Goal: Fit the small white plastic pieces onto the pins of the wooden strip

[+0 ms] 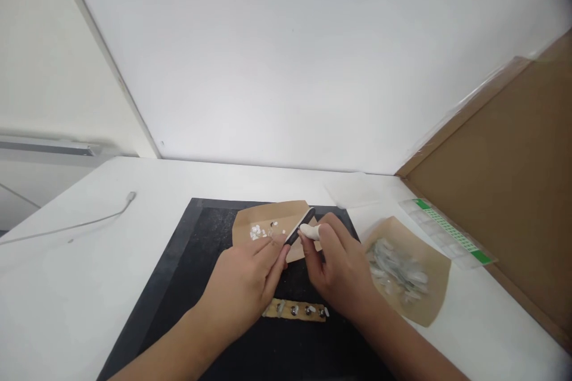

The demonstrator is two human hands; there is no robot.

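Over the black mat (190, 262), our left hand (245, 277) clamps a dark stick (294, 236); our right hand (336, 263) touches it, its own grip we cannot tell

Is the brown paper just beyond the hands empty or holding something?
Not empty: small white pieces lie on the brown paper, mostly clustered towards its left side.

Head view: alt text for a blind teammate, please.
Left hand and right hand with a white finger cover meet at a slim black-and-white stick above a rectangular black mat. Brown paper with small white flakes lies beyond, a narrow yellowish strip with dark pieces nearer, translucent pieces on another brown sheet rightward.
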